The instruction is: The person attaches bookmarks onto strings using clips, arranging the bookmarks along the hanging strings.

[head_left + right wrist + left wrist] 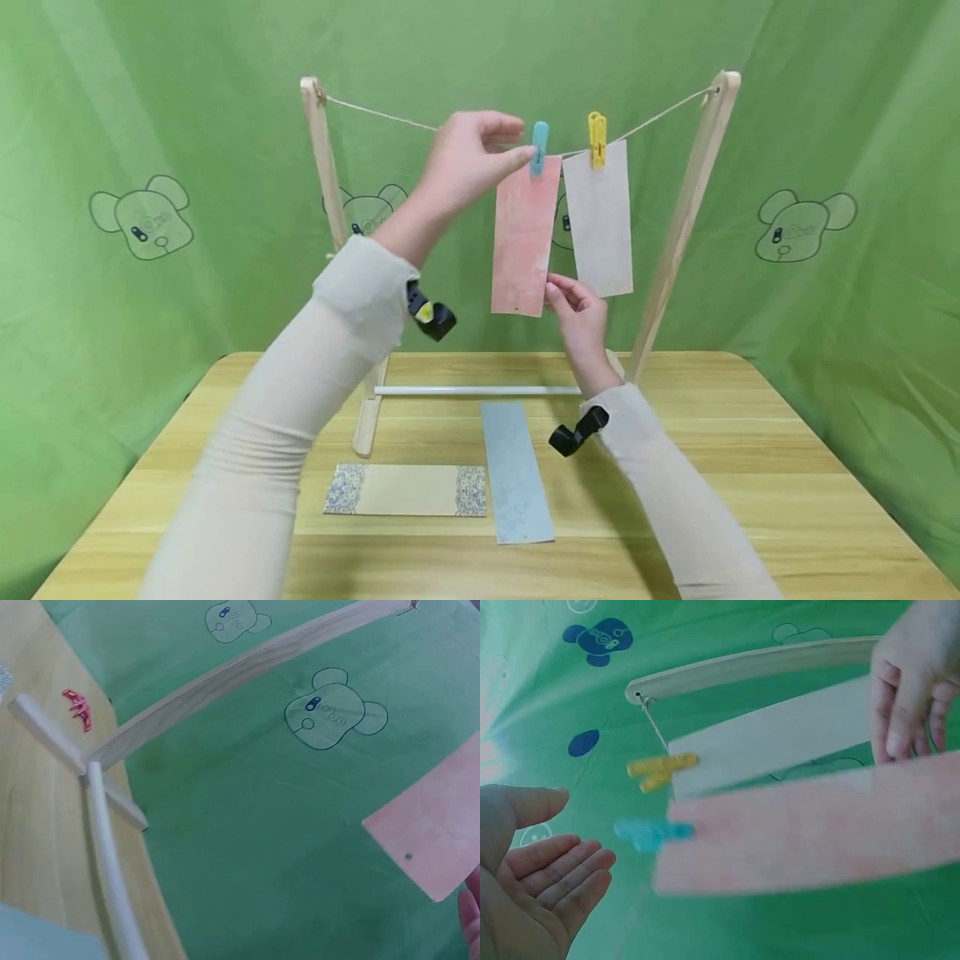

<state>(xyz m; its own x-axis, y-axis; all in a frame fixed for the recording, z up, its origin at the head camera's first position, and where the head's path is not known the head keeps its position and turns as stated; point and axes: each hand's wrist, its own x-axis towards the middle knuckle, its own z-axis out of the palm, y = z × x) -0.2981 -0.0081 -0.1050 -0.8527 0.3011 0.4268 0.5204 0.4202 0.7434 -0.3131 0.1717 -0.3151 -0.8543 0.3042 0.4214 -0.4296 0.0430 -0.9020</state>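
A pink card [525, 242] hangs from the string, clipped at its top by a blue clothespin [540, 148]. My left hand [480, 150] is just left of that clothespin; the left wrist view shows its fingers extended and a gap between them and the clothespin. At the card's lower right edge are the fingertips of my right hand [583, 321], with the thumb close to the index finger. Contact there is hard to make out. To the right, a whitish card [602, 225] hangs under a yellow clothespin [597, 140].
Two wooden posts [686, 225] carry the string, joined low by a white rod [472, 390]. On the table [750, 467] lie a light blue card [517, 475] and a cream card with patterned ends [408, 490]. Red clothespins [79, 710] lie near a post's foot.
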